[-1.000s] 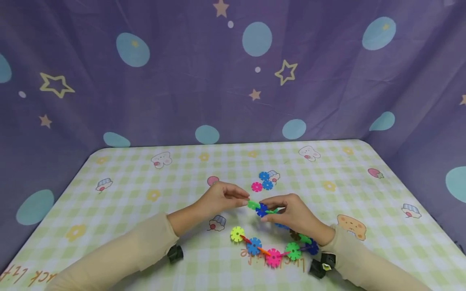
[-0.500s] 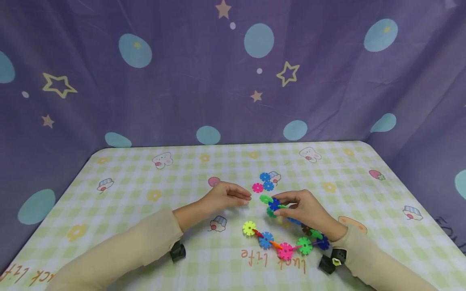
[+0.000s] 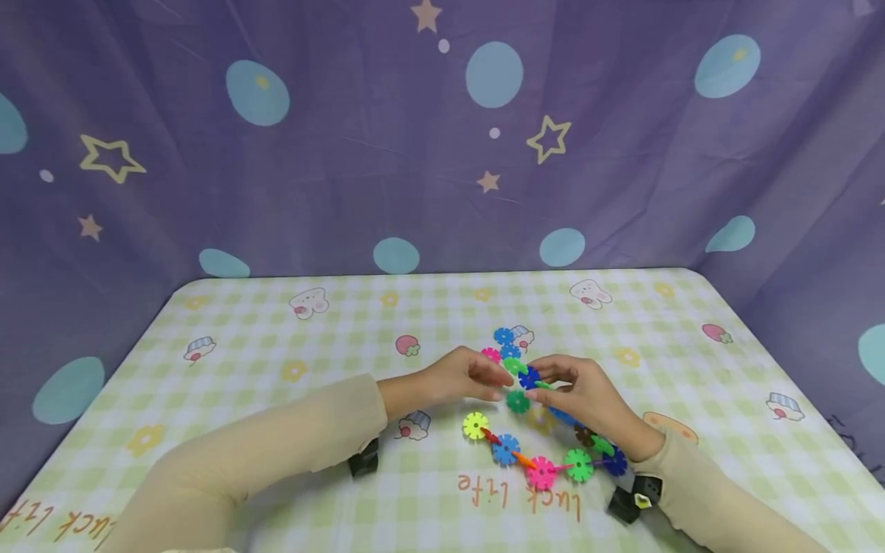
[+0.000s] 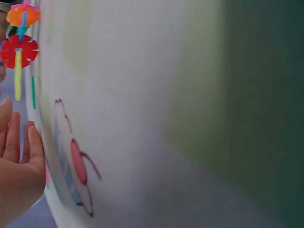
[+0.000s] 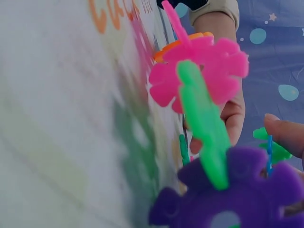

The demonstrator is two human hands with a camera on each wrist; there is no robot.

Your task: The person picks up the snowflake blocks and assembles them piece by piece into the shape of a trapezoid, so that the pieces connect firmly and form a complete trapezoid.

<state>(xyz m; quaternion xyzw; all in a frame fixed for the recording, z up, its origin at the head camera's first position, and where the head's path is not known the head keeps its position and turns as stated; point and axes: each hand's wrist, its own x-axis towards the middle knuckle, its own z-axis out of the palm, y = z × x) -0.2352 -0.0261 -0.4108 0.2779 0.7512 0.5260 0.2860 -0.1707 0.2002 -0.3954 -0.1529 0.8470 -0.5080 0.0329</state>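
My right hand (image 3: 588, 399) pinches a dark blue notched plastic disc (image 3: 528, 378) near one end of a chain of interlocking snowflake discs. A light green disc (image 3: 514, 365) sticks out beyond it. The chain curves round to a yellow end disc (image 3: 475, 425), with a pink disc (image 3: 542, 472) and others along it. My left hand (image 3: 463, 378) hovers close to that raised end, fingers extended and holding nothing visible. A darker green disc (image 3: 518, 401) lies just below its fingertips. In the left wrist view, a red disc (image 4: 19, 51) hangs above the left hand (image 4: 21, 185).
Behind the hands lie loose blue discs (image 3: 504, 336) and a pink one (image 3: 491, 355), partly hidden. A checked cloth with printed pictures covers the table (image 3: 276, 430). A purple patterned curtain (image 3: 346, 153) rises along its back edge.
My left hand first touched the light green disc, then came away from it, and now has moved right towards the darker green disc. My right hand shifted right with the chain.
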